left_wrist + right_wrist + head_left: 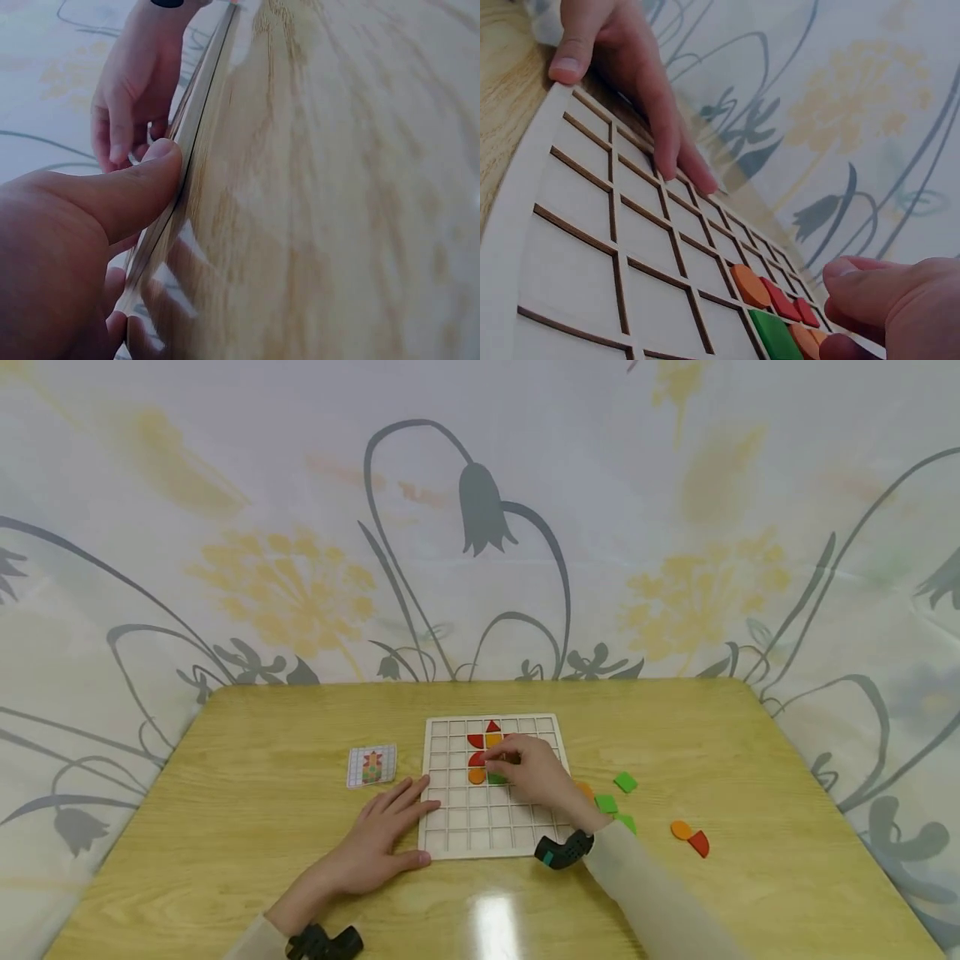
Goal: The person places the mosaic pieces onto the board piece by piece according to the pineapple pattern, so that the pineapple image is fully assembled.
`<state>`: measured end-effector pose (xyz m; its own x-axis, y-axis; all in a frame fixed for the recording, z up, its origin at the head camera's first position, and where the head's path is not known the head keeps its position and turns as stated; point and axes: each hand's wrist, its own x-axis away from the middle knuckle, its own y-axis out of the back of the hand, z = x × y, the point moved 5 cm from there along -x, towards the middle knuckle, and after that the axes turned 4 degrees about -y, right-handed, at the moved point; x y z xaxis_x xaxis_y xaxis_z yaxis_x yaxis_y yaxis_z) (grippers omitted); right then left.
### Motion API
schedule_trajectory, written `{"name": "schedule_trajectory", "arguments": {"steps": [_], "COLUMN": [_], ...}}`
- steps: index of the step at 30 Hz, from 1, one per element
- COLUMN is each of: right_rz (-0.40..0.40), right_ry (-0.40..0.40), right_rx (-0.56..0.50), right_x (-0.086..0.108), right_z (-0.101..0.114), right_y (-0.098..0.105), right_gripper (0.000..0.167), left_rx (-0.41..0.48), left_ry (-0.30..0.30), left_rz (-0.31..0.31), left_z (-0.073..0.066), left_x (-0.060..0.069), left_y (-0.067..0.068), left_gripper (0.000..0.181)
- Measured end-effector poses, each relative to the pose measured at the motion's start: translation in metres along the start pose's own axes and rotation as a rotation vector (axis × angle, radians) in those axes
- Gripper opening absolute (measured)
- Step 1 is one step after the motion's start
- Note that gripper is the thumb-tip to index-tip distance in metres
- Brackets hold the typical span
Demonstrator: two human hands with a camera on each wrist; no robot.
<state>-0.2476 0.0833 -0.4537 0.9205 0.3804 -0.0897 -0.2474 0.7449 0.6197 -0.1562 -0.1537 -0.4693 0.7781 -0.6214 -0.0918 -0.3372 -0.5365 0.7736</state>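
A white gridded board (pixel 447 822) lies on the table, with red, orange and green flat pieces in its upper-middle cells. My left hand (pixel 375 847) rests at the board's left edge, its fingers spread and its thumb by the near corner. Over the filled cells, my right hand (pixel 528 768) has bent fingers, their tips low beside a red piece (pixel 477 759). In the right wrist view an orange round piece (pixel 750 285) and a green square (pixel 772 334) sit in cells near that hand. Whether anything is between its fingertips is hidden.
Left of the board lies a pattern card (pixel 372 766) with a coloured figure. Loose green squares (pixel 626 782) lie to the board's right, partly behind the right forearm. Farther right are an orange round piece (pixel 680 830) and a red quarter-circle (pixel 699 843). A patterned curtain hangs behind the table.
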Motion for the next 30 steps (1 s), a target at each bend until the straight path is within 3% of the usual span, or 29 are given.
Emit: {"name": "schedule_trajectory", "arguments": {"steps": [5, 13, 21, 30], "right_rz": [-0.033, -0.053, -0.094, -0.111], "right_ry": [-0.010, -0.094, -0.117, -0.080], "right_rx": [-0.108, -0.115, -0.052, 0.091], "right_x": [0.001, 0.013, 0.036, 0.064], "right_z": [-0.005, -0.021, -0.043, -0.065], "right_y": [0.019, 0.049, 0.078, 0.104], "right_gripper": [0.014, 0.017, 0.016, 0.014], "left_rx": [-0.010, -0.006, -0.009, -0.029], "left_ry": [-0.005, -0.011, -0.015, -0.002], "left_rz": [-0.009, -0.009, -0.016, -0.004], "left_z": [0.001, 0.000, -0.001, 0.000], "left_x": [0.000, 0.000, 0.001, 0.000], "left_y": [0.002, 0.003, 0.002, 0.000], "left_gripper": [0.064, 0.064, 0.063, 0.063]}}
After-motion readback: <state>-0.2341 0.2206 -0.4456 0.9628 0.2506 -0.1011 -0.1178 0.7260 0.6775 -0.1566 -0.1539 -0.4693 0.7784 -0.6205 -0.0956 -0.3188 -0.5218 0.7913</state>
